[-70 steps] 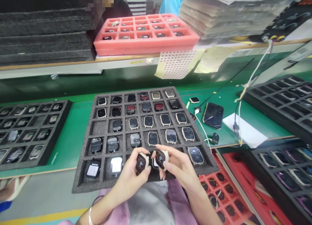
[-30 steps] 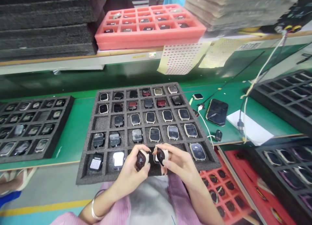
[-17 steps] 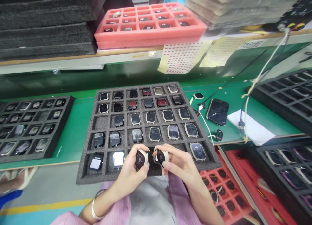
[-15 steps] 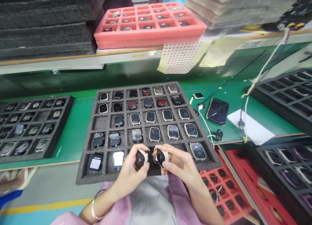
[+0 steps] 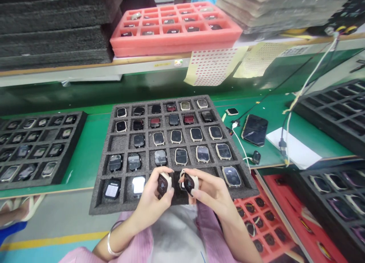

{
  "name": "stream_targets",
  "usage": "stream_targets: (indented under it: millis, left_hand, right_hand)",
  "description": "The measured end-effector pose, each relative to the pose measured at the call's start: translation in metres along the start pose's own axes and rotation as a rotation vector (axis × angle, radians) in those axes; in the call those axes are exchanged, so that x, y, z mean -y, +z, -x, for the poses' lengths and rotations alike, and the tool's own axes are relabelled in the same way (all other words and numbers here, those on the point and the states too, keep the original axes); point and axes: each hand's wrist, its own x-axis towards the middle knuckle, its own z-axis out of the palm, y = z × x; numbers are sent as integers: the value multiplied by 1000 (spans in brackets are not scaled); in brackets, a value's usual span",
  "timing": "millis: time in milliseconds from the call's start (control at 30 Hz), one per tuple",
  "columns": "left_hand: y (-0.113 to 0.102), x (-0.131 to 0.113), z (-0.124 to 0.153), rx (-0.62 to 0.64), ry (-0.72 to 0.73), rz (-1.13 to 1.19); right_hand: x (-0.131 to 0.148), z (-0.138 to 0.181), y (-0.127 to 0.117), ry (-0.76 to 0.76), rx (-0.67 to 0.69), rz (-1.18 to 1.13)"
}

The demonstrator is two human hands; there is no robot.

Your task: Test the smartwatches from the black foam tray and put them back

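Observation:
My left hand [image 5: 156, 196] is closed round a smartwatch case [image 5: 164, 184] with a dark screen and a pale frame, tilted on edge. In my right hand [image 5: 209, 189] a similar smartwatch case [image 5: 190, 184] is gripped between thumb and fingers, its dark face turned toward the other one. Both are held just above the front row of a dark grey foam tray [image 5: 98, 192]. Part of a pale-framed watch shows behind my right fingers. The tray's compartments hold many watch cases, such as a white-screened one [image 5: 138, 186] left of my hands and a pale-framed one [image 5: 232, 176] to the right.
Other foam trays of watches stand at the left [image 5: 68, 152] and right [image 5: 327, 213]. A pink foam tray [image 5: 176, 46] sits on the shelf above. On the green bench lie a black phone-like device [image 5: 254, 130], a white cable [image 5: 241, 143] and white paper [image 5: 296, 149].
Both hands stay in nearly the same place over the tray. The two watch cases have turned slightly in the fingers.

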Motion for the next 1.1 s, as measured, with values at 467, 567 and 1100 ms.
stream_targets:
  millis: [467, 567, 1100]
  left_hand:
    - [0, 0, -1, -1, -63, 49]
    - [2, -4, -2, 35, -102, 152]
    - [0, -14, -7, 123, -199, 438]
  right_hand:
    - [0, 0, 1, 23, -13, 26]
    - [2, 0, 2, 12, -33, 31]
    - [-5, -2, 2, 49, -211, 6]
